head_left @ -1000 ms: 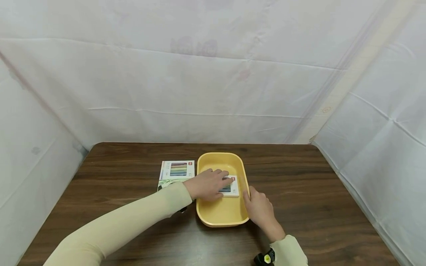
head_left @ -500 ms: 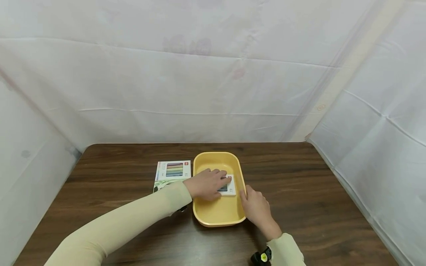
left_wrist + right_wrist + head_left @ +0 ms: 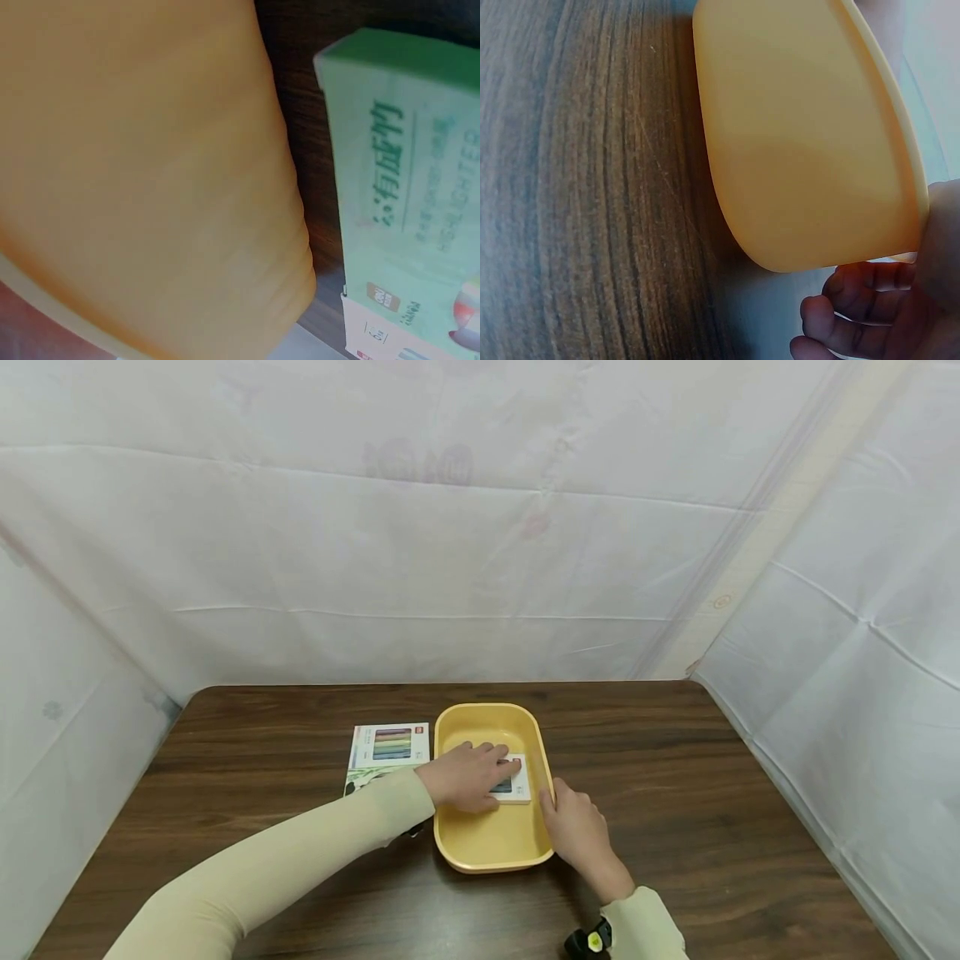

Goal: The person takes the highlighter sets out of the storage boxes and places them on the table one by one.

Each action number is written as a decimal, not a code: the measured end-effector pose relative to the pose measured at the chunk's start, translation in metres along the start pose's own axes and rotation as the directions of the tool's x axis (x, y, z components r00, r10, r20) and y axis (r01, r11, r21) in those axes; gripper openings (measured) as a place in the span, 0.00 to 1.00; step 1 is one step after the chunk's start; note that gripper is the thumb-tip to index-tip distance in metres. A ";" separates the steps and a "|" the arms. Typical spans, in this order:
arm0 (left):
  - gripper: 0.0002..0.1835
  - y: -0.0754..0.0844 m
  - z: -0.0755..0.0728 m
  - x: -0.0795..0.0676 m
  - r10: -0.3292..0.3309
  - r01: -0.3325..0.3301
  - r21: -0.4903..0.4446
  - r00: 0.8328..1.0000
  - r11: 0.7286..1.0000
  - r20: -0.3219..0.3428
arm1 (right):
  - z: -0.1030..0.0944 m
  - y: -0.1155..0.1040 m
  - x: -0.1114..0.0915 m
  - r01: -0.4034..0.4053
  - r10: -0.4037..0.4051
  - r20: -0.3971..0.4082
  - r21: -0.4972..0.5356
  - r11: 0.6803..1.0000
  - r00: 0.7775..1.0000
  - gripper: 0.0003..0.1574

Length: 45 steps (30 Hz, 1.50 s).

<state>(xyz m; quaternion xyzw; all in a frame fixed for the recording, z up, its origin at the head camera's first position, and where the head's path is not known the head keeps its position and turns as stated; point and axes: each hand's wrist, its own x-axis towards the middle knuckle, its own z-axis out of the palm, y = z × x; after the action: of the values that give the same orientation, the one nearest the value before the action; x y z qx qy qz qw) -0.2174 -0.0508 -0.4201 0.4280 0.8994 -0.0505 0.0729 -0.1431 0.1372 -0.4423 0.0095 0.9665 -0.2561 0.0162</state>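
A yellow plastic bin stands on the table. Inside it lies a small white box with a dark window, partly covered by my left hand. The fingers of that hand spread across the box, with the thumb at its near side. My right hand grips the bin's right rim, thumb on the inner side. In the right wrist view its other fingers curl beside the bin's outer wall. Left of the bin lies a white and green highlighter box, partly hidden by the left sleeve in the head view.
The brown wood-grain table reaches back to a white cloth wall, with more cloth on both sides. A narrow strip of table separates the highlighter box from the bin.
The head view has shifted slightly, so the table things appear a little further left. Both hands keep their places on the white box and the bin rim.
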 end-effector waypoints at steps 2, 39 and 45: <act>0.32 0.000 0.000 0.000 -0.002 0.002 -0.007 1.000 1.000 0.003 | 0.000 0.000 0.000 0.000 0.000 -0.002 -0.001 1.000 1.000 0.17; 0.33 0.001 0.004 -0.004 -0.042 0.042 -0.080 0.999 0.996 -0.003 | -0.001 0.001 0.001 0.011 -0.011 0.011 -0.006 1.000 1.000 0.17; 0.33 -0.001 0.005 -0.005 -0.056 0.056 -0.078 0.998 0.995 -0.002 | -0.001 0.000 0.003 0.014 -0.014 0.014 -0.017 1.000 1.000 0.16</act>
<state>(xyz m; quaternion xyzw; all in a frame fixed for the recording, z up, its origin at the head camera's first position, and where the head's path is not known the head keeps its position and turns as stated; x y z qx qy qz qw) -0.2144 -0.0564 -0.4240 0.3996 0.9125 -0.0165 0.0861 -0.1462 0.1378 -0.4417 0.0010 0.9685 -0.2481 0.0213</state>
